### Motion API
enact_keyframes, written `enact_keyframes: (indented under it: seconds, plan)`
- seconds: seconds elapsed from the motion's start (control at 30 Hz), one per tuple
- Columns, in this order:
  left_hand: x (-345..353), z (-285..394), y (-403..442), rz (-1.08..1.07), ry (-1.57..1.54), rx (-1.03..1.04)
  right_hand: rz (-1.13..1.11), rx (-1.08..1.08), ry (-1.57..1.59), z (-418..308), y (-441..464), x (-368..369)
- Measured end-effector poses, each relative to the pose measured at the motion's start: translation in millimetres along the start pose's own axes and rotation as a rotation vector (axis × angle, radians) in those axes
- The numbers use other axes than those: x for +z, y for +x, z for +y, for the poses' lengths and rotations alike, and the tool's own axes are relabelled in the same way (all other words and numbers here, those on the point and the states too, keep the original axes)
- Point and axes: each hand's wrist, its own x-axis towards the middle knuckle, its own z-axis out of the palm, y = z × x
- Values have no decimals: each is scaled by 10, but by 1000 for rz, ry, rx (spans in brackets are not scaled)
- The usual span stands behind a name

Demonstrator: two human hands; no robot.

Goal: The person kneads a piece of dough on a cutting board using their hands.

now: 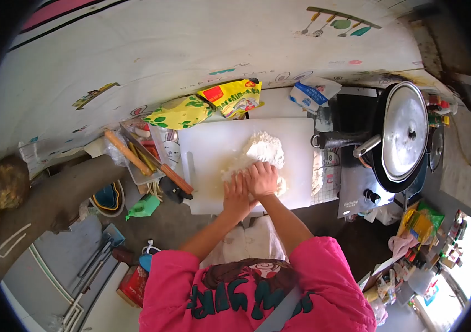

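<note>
Dough with loose white flour (264, 148) is heaped on a white cutting board (208, 141). My left hand (237, 196) presses on the near left side of the dough, fingers stretched forward. Beside it and touching it, my right hand (262, 180) lies on the near part of the mound with its fingers extended over it. Both palms face down, so their undersides and the dough beneath them are hidden. Some thin smears of flour surround the mound on the board.
Yellow food bags (235, 97) and a salt packet (314, 93) stand behind the board. A lidded pan (407, 133) sits on the stove (360, 191) at right. At left, a knife (176, 180) and a rolling pin (127, 152) rest over a tray near the board.
</note>
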Motion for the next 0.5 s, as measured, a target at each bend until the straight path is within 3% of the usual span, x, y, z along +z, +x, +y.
enact_keyframes:
  seconds: [0.2, 0.4, 0.5]
  plan:
    - [-36, -11, 46, 5, -19, -19, -94, -34, 44, 33, 200, -117]
    - [-180, -19, 50, -54, -117, -52, -93, 78, 37, 39, 160, -17]
    - [-94, -231, 28, 60, -429, -1, -155, 159, 180, 2, 95, -176]
